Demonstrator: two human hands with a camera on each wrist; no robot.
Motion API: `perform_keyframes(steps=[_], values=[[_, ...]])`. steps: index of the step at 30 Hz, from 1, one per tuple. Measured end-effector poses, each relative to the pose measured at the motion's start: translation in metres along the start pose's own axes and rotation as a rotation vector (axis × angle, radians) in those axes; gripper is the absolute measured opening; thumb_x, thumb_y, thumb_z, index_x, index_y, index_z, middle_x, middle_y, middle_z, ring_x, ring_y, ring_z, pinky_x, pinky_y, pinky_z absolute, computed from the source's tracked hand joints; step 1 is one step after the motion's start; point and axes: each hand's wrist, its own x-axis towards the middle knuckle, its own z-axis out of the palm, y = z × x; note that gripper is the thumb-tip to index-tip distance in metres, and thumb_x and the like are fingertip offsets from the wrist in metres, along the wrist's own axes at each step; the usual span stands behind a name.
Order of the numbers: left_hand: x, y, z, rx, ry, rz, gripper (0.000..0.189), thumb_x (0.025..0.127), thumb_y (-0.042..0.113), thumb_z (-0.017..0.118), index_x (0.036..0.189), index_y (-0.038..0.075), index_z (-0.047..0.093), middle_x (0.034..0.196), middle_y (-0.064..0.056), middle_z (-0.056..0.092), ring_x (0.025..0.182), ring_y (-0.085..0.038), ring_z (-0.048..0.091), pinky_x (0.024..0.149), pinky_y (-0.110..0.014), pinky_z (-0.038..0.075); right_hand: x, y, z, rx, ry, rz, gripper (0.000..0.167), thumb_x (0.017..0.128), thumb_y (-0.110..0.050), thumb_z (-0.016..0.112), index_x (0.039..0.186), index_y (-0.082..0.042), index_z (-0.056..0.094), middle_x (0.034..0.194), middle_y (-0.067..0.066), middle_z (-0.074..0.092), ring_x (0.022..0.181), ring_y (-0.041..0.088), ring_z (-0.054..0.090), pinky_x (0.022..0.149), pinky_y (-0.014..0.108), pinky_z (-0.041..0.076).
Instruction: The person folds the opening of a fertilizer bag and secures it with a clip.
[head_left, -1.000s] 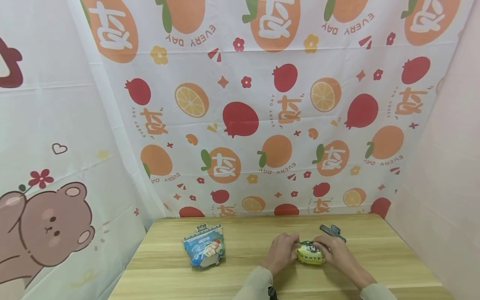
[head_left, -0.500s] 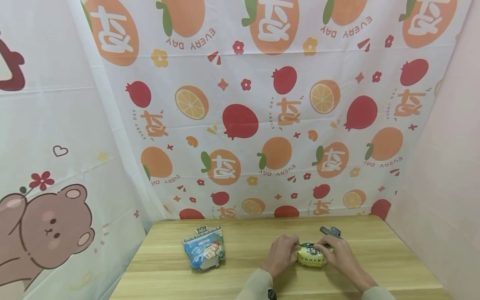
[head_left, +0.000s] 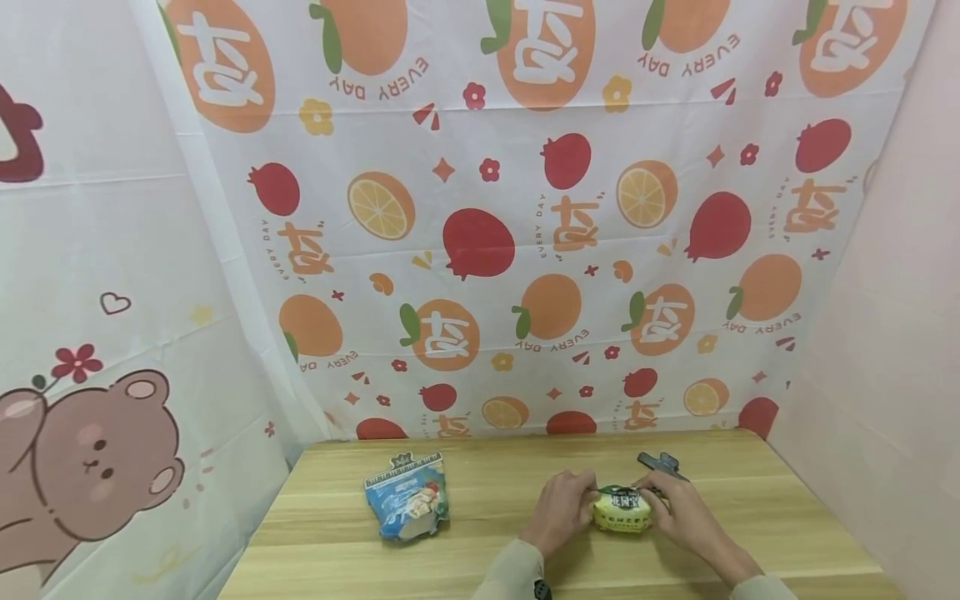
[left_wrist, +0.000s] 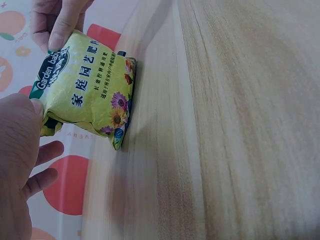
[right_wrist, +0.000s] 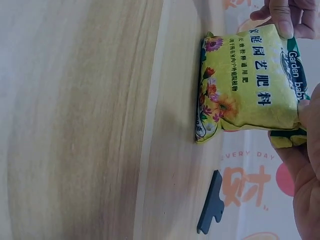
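Note:
A small yellow fertilizer bag [head_left: 622, 518], with a dark green top edge and flowers printed near its base, stands on the table between both hands. My left hand [head_left: 558, 511] pinches its upper left corner. At the upper right corner, my right hand [head_left: 686, 510] pinches the bag, thumb on the printed front. The right wrist view shows the bag's printed face [right_wrist: 250, 80] and its bottom touching the wood. Some of the green top is folded behind and partly hidden by fingers. Just behind my right hand lies a black clip [head_left: 660, 464].
On the left of the wooden table [head_left: 510, 471] lies a blue bag [head_left: 408, 504] with a striped band and a dark clip at its top. A fruit-print cloth [head_left: 480, 333] hangs behind the table, with pale cloths at both sides.
Both hands keep their pinch on the fertilizer bag. Its top has shifted slightly under the fingers, and more of the dark logo now faces the head view. The blue bag and black clip stay put.

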Motion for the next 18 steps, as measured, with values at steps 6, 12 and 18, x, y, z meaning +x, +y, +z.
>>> perform_keyframes(steps=[6,12,18], values=[[-0.0003,0.0005,-0.0007,-0.013,0.009,0.008,0.012,0.092,0.016,0.071,0.082,0.015,0.063,0.074,0.004,0.07,0.06,0.005,0.044,0.059,-0.011,0.038,-0.0032,-0.0025,-0.0025,0.001,-0.008,0.06,0.018,0.092,-0.009,0.072,0.092,-0.026,0.066,0.092,-0.006,0.072,0.089,0.0,0.066,0.078,0.027,0.06],[-0.0024,0.0009,-0.0009,-0.021,0.016,0.017,0.012,0.091,0.014,0.071,0.082,0.014,0.063,0.074,0.004,0.07,0.06,0.006,0.045,0.059,-0.011,0.039,-0.0053,-0.0037,-0.0018,-0.015,0.035,0.069,0.024,0.088,-0.006,0.076,0.087,-0.028,0.065,0.088,-0.015,0.069,0.084,-0.003,0.064,0.074,0.026,0.059],[-0.0033,0.0012,-0.0015,-0.009,0.032,0.024,0.012,0.09,0.014,0.072,0.081,0.014,0.064,0.074,0.004,0.071,0.06,0.004,0.046,0.058,-0.012,0.039,-0.0061,-0.0042,-0.0004,-0.004,0.064,0.091,0.025,0.086,-0.006,0.079,0.081,-0.025,0.062,0.081,-0.016,0.065,0.077,-0.003,0.063,0.068,0.023,0.059]])
